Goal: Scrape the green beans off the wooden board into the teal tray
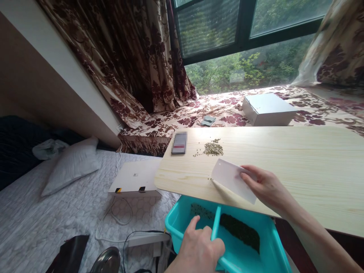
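Observation:
My right hand (263,185) pinches a flat, translucent white plastic scraper (231,177), tilted with its lower edge on or just above the wooden table (298,163). A few stray beans lie at the scraper's left corner. Farther back on the tabletop is a loose pile of small green-brown beans (213,148). My left hand (200,246) is closed around the divider of a turquoise two-compartment bin (273,242), index finger stretched out. Scattered beans (201,210) lie in its left compartment; a dark green mass of small pieces (241,231) fills part of the right one.
A phone-like, partly blurred flat object (179,143) lies at the table's left end. A white box (269,108) and a small grey-green pouch (208,120) rest on the window ledge. On the bed are another white box (136,174), cables and a pillow (72,163).

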`<control>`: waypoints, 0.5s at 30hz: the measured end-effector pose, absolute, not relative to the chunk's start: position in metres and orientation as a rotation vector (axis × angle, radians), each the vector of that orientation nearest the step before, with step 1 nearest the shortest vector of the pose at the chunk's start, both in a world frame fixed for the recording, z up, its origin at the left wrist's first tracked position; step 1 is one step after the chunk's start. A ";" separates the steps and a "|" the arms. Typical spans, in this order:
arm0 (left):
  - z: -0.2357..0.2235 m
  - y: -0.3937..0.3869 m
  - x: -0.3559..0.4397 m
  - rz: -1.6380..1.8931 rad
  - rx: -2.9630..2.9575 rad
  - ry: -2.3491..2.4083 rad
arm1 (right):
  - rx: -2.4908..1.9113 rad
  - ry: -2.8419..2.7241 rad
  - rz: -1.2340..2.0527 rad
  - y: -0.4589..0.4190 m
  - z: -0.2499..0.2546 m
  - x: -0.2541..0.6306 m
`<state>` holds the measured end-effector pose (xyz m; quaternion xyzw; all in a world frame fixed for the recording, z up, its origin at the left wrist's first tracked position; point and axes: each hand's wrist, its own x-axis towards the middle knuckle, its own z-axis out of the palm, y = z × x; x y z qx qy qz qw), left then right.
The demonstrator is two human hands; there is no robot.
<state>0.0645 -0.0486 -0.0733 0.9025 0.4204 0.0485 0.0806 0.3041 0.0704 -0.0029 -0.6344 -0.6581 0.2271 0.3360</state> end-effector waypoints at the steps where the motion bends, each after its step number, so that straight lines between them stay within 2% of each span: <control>1: -0.075 -0.047 0.065 0.134 2.713 1.229 | -1.656 -1.711 0.610 0.069 -0.003 0.303; 15: -0.087 -0.045 0.072 0.036 2.808 1.212 | -1.662 -1.657 0.629 0.059 -0.005 0.301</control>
